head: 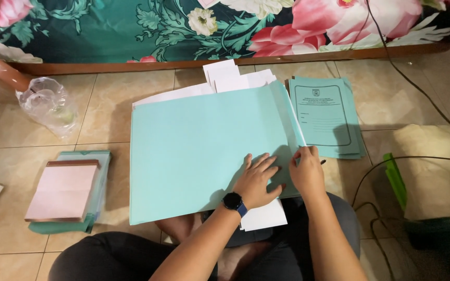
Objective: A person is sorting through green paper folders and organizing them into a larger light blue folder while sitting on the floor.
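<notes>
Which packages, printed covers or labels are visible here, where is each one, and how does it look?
Printed folders: stack on the floor right of the big folder; teal, rectangular, dark frame and lines of print.
Plastic bag: floor, far left; clear, crumpled.
Pad: left on the floor; pinkish rectangle with brown edge, on teal folders.
No screens or signs.

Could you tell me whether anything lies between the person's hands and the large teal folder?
Nothing visible does. The left hand lies flat on the large teal folder, and the right hand pinches its right edge beside the stack of teal booklets.
</notes>
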